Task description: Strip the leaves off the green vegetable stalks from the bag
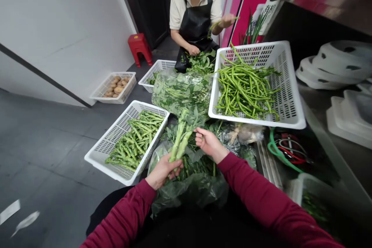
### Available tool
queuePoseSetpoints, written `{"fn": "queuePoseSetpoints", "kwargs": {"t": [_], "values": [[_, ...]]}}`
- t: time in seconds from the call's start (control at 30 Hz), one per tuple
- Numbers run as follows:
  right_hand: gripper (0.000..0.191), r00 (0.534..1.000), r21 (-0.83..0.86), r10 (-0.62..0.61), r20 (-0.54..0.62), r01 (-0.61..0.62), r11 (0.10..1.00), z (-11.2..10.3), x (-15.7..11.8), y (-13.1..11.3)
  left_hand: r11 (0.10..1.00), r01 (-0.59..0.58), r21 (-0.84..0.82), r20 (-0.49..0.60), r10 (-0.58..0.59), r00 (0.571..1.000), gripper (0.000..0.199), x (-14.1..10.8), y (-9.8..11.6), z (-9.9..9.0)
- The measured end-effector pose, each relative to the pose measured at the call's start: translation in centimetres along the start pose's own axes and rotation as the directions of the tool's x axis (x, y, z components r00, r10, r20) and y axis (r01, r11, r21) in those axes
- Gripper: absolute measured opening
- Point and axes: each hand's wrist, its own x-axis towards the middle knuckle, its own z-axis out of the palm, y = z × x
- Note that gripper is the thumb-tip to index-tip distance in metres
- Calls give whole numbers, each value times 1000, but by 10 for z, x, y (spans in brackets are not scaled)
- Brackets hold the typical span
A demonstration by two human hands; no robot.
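Note:
Two or so thick pale-green leafy vegetable stalks [180, 139] stand tilted upward in my left hand [163, 169], whose fingers wrap round their lower ends. Beside their upper part, my right hand [209, 144] is closed in a pinch near the leaves; what lies between its fingertips is too small to make out. Under both hands sits an open clear plastic bag [193, 195] with dark leafy greens inside. To the left, a white basket [100, 153] holds cut green stalks [136, 137]. At the upper right, another white basket [258, 123] contains long thin green stems [244, 87].
A co-worker in a black apron [196, 23] sits opposite, handling greens. Bagged leafy greens [181, 87] lie between us. Further left are a basket of potatoes [116, 86] and a red stool [140, 46]. A metal counter with white containers [340, 66] borders the right.

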Motion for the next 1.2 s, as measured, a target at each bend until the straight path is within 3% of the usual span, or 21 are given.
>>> {"fn": "queuePoseSetpoints", "kwargs": {"t": [0.17,0.27,0.37,0.43,0.5,0.57,0.63,0.7,0.8,0.87,0.9,0.93,0.97,1.0,1.03,1.07,1.13,1.2], "values": [[45,981,-141,-175,-88,161,977,-3,0,-10,997,-6,-72,120,15,993,29,4,5,-7],[44,945,-232,-294,-142,257,938,3,1,-6,994,1,-107,69,7,998,39,7,3,-7],[31,849,-418,-485,-210,370,830,11,2,2,992,-12,-125,-43,7,999,49,12,0,-8],[21,758,-589,-640,-130,460,665,15,2,9,990,-13,-141,-84,1,996,51,15,-2,-8],[13,661,-740,-741,116,555,379,16,1,15,985,-20,-172,-95,4,995,51,16,-4,-7],[11,591,-789,-690,417,613,49,15,-1,22,982,-41,-185,-109,21,994,48,16,-5,-6],[18,543,-757,-586,601,623,-199,14,-5,29,981,-58,-183,-133,34,991,43,16,-7,-4],[23,491,-729,-562,665,591,-346,18,-13,39,980,-68,-189,-144,41,989,39,17,-8,-2],[17,418,-589,-427,802,676,-444,31,-30,60,965,-86,-247,-198,37,979,40,25,-8,-3],[10,367,-444,-254,895,789,-425,41,-39,73,951,-54,-306,-268,-32,963,43,32,-4,-8],[9,378,-440,-228,897,810,-387,44,-39,75,939,-33,-342,-291,-72,954,44,35,-2,-11],[10,439,-518,-286,852,784,-340,44,-36,74,928,-15,-371,-297,-103,949,44,37,0,-14],[11,542,-664,-410,734,700,-263,42,-30,68,919,-6,-394,-284,-115,952,43,37,2,-17],[12,646,-820,-549,530,556,-138,37,-21,58,912,-8,-411,-259,-108,960,43,36,4,-20],[13,708,-926,-650,276,378,19,29,-9,45,906,-13,-423,-223,-90,971,41,33,6,-23],[14,762,-954,-640,98,255,158,20,2,31,902,-12,-431,-185,-75,980,40,30,7,-25],[24,860,-929,-483,-164,30,368,2,23,6,891,3,-454,-99,-54,994,36,22,8,-27],[35,914,-856,-294,-280,-99,508,-8,33,-9,873,32,-487,-17,-46,999,32,16,7,-28]]}}
